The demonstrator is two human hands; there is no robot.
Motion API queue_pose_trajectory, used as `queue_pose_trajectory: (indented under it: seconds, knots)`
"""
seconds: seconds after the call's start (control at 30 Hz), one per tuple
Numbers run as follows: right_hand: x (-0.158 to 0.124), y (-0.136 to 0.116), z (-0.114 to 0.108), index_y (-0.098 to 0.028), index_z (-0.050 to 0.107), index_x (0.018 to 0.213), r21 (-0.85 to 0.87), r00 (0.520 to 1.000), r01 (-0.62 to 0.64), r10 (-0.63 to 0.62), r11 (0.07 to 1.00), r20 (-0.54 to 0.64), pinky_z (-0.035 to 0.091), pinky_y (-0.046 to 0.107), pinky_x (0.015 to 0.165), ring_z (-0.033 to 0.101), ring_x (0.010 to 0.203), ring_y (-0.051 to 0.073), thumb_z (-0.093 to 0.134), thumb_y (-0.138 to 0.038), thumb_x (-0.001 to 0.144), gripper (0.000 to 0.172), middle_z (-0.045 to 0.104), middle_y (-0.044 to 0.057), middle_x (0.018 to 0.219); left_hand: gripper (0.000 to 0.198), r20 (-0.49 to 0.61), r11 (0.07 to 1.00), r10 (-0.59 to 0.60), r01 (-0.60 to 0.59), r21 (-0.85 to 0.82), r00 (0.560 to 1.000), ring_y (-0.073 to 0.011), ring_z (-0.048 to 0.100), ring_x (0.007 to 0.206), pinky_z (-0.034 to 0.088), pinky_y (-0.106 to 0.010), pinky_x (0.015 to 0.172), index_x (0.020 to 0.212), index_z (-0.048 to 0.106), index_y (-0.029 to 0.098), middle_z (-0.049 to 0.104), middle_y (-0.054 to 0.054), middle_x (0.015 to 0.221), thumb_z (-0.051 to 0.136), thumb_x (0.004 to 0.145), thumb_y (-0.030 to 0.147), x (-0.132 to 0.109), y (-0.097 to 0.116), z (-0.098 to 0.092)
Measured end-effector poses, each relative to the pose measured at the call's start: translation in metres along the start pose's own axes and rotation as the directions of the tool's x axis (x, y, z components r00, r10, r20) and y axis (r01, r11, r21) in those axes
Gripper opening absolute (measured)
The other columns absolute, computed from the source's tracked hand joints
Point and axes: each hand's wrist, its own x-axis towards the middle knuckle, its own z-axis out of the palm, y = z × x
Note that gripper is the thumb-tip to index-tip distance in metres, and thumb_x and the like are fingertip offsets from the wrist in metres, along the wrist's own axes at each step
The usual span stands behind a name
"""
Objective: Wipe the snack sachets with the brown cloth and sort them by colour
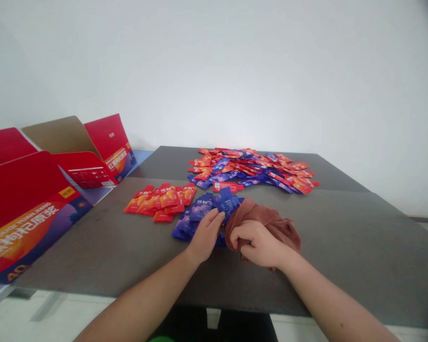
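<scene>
My left hand [206, 236] is closed on a blue pouch [229, 203], thumb toward its lower edge. The pouch stands above a pile of blue pouches [190, 221] on the dark table. In my right hand [258, 242] a brown cloth [271, 221] is bunched, its fold reaching the right edge of the held pouch. Whether the cloth presses on the pouch is hard to see. Left of the blue pile lies a smaller heap of red-orange pouches [164, 199].
A large mixed heap of red and blue pouches [249, 168] covers the table's far middle, with one red pouch [228, 186] lying flat before it. Open red cartons, one near [32, 213] and one farther [89, 168], stand along the left. A white wall [235, 71] rises behind.
</scene>
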Motion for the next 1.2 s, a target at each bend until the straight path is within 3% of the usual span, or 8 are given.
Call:
queue_pose_trajectory:
  seconds: [0.1, 0.23, 0.33, 0.53, 0.77, 0.87, 1.0, 1.2]
  knots:
    - [-0.007, 0.010, -0.004, -0.021, 0.057, 0.061, -0.035, 0.976, -0.174, 0.177, 0.984, 0.125, 0.035, 0.024, 0.060, 0.053, 0.059, 0.012, 0.044, -0.003, 0.060, 0.023, 0.061, -0.004, 0.062, 0.022, -0.067, 0.997, 0.064, -0.067, -0.045, 0.996, -0.0097, 0.048, 0.060, 0.040, -0.021, 0.059, 0.071, 0.054, 0.018, 0.052, 0.005, 0.065, 0.066, 0.080, 0.034, 0.003, 0.007, -0.003]
    - [-0.009, 0.025, -0.017, -0.022, 0.056, 0.065, 0.209, 0.852, -0.423, 0.465, 0.882, -0.241, 0.034, 0.024, 0.056, 0.051, 0.060, 0.013, 0.045, -0.008, 0.062, 0.018, 0.059, -0.003, 0.065, 0.018, -0.148, 0.982, 0.116, -0.136, -0.131, 0.982, -0.0103, 0.054, 0.063, 0.044, -0.022, 0.064, 0.075, 0.056, 0.019, 0.057, 0.005, 0.069, 0.067, 0.078, 0.032, 0.004, 0.020, -0.004]
    - [-0.007, 0.026, -0.022, -0.026, 0.053, 0.083, 0.668, 0.713, -0.245, 0.597, 0.703, -0.367, 0.038, 0.023, 0.056, 0.053, 0.064, 0.014, 0.047, -0.012, 0.063, 0.025, 0.059, -0.005, 0.076, 0.017, -0.101, 0.983, 0.016, -0.034, -0.183, 0.995, -0.0091, 0.054, 0.061, 0.044, -0.021, 0.061, 0.076, 0.054, 0.019, 0.058, 0.005, 0.068, 0.069, 0.076, 0.026, 0.002, 0.021, 0.001]
    - [-0.004, 0.008, 0.011, -0.028, 0.049, 0.092, 0.899, 0.856, -0.059, 0.486, 0.433, -0.177, 0.042, 0.020, 0.059, 0.055, 0.067, 0.011, 0.055, -0.010, 0.062, 0.036, 0.060, -0.007, 0.087, 0.026, -0.010, 0.963, -0.161, 0.155, -0.222, 0.987, -0.0084, 0.055, 0.059, 0.044, -0.020, 0.059, 0.096, 0.056, 0.021, 0.060, 0.004, 0.075, 0.070, 0.076, 0.029, -0.005, -0.002, 0.019]
    - [-0.007, -0.009, 0.027, -0.020, 0.060, 0.070, 0.544, 0.947, -0.318, 0.238, 0.777, 0.214, 0.037, 0.020, 0.056, 0.051, 0.062, 0.010, 0.044, -0.004, 0.054, 0.028, 0.059, -0.005, 0.068, 0.013, -0.052, 0.913, -0.072, 0.046, -0.404, 0.996, -0.0049, 0.043, 0.047, 0.037, -0.016, 0.047, 0.083, 0.051, 0.020, 0.047, 0.006, 0.065, 0.064, 0.080, 0.022, 0.004, 0.016, 0.004]
    - [-0.009, -0.004, 0.010, -0.020, 0.058, 0.068, 0.643, 0.931, -0.279, 0.365, 0.713, -0.001, 0.036, 0.021, 0.054, 0.050, 0.059, 0.011, 0.042, -0.007, 0.053, 0.026, 0.057, -0.004, 0.065, 0.021, -0.014, 0.815, -0.136, 0.104, -0.569, 0.991, -0.0045, 0.037, 0.045, 0.038, -0.014, 0.045, 0.069, 0.046, 0.017, 0.038, 0.005, 0.060, 0.048, 0.089, 0.018, 0.011, 0.031, -0.011]
    - [-0.013, 0.020, -0.025, -0.024, 0.053, 0.077, 0.844, 0.660, 0.074, 0.608, 0.532, -0.441, 0.036, 0.022, 0.050, 0.049, 0.055, 0.012, 0.048, -0.009, 0.052, 0.030, 0.055, -0.005, 0.067, 0.030, 0.040, 0.669, -0.228, 0.187, -0.719, 0.973, -0.0067, 0.044, 0.051, 0.044, -0.017, 0.047, 0.073, 0.052, 0.015, 0.043, 0.000, 0.066, 0.039, 0.094, 0.031, 0.013, 0.039, -0.022]
    - [-0.028, 0.052, -0.074, -0.023, 0.053, 0.076, 0.560, 0.107, 0.468, 0.585, 0.684, -0.804, 0.032, 0.020, 0.045, 0.046, 0.055, 0.008, 0.051, -0.003, 0.052, 0.031, 0.054, -0.007, 0.072, 0.046, 0.056, 0.634, -0.381, 0.305, -0.711, 0.923, -0.0187, 0.061, 0.074, 0.057, -0.038, 0.070, 0.092, 0.059, 0.010, 0.059, -0.010, 0.081, 0.047, 0.087, 0.054, 0.009, 0.041, -0.015]
